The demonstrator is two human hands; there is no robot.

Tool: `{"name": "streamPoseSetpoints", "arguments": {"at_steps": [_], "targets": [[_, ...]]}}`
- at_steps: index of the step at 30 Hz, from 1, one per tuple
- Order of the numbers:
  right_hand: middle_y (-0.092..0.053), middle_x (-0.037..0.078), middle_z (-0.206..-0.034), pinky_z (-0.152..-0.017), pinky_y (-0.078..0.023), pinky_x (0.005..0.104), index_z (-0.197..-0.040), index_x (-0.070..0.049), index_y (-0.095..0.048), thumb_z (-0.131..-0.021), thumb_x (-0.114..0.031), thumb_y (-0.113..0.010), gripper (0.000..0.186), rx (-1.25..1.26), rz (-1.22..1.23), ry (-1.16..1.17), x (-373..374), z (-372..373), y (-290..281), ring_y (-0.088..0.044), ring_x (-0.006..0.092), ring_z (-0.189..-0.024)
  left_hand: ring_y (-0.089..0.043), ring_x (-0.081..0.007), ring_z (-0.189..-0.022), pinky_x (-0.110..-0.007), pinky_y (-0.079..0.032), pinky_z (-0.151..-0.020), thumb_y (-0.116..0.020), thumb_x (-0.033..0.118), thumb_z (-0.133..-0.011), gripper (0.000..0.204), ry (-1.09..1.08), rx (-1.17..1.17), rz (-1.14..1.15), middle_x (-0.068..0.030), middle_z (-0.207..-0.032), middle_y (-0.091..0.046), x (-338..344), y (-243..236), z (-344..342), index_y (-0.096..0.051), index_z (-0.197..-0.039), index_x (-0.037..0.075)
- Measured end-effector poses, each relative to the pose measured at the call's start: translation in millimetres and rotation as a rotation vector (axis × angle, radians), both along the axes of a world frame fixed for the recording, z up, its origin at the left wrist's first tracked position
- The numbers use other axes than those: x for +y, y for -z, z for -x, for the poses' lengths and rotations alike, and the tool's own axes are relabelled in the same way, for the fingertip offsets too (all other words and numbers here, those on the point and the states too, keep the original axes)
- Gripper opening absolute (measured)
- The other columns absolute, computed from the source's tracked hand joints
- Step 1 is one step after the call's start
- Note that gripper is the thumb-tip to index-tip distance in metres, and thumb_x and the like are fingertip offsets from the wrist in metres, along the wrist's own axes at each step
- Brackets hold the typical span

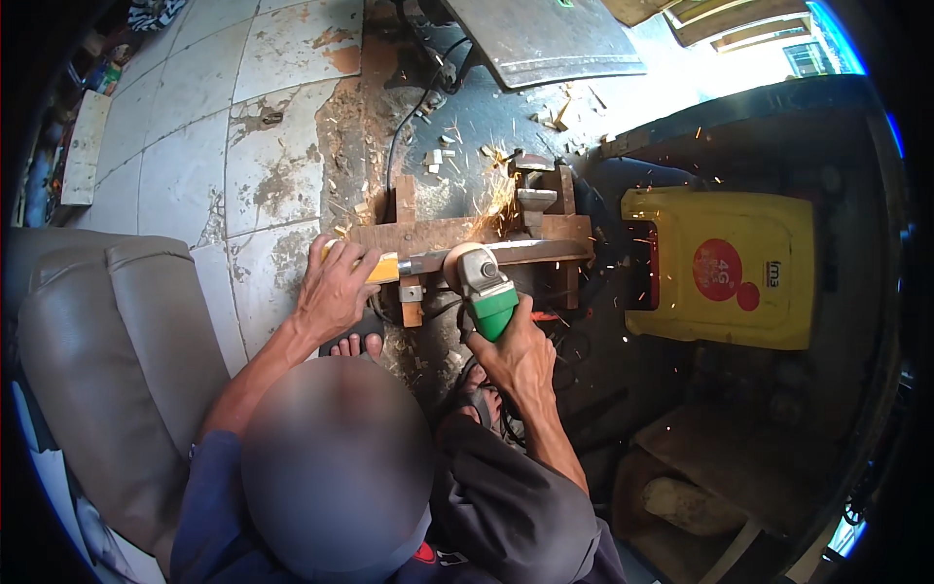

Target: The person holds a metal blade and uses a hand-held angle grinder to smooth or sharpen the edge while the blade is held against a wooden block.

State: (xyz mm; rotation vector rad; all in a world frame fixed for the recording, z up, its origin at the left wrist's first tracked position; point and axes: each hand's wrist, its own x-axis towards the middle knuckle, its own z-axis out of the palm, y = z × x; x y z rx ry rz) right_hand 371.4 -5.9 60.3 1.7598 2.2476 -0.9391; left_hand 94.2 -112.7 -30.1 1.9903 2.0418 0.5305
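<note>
Rightward, yellow sign (725, 268) (red round label); right hand (520, 350) grips grinder (486, 287), probably grinding.

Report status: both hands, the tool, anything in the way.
Left hand clamped on yellow handle of blade. Right hand grips green angle grinder, sparks flying. Blade on wooden jig. Power cord behind, clear.
</note>
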Motion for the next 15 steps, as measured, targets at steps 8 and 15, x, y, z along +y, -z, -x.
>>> {"name": "streamPoseSetpoints", "arguments": {"at_steps": [8,15], "targets": [[-0.073,0.036,-0.107,-0.087,-0.054,0.0616,-0.132,0.001,-0.046,-0.082,-0.036,-0.08,0.071,-0.016,0.036,-0.026,-0.3,13.0,-4.8,-0.071,0.0566,-0.097,-0.059,-0.0314,-0.116,-0.054,-0.03,-0.117,-0.081,0.018,-0.087,0.052,0.003,-0.003,-0.023,-0.0123,-0.113,-0.059,0.2,0.1,2.1,-0.063,-0.134,0.003],[-0.073,0.035,-0.111,-0.088,-0.055,0.0617,-0.142,0.002,-0.042,-0.083,-0.037,-0.08,0.081,-0.029,0.047,-0.083,-3.1,12.8,-2.2,-0.071,0.0564,-0.1,-0.059,-0.0308,-0.114,-0.054,-0.031,-0.116,-0.08,0.018,-0.089,0.051,-0.011,0.025,-0.02,-0.0121,-0.112,-0.059,-2.1,-1.7,2.2,-0.063,-0.134,0.003]]}}
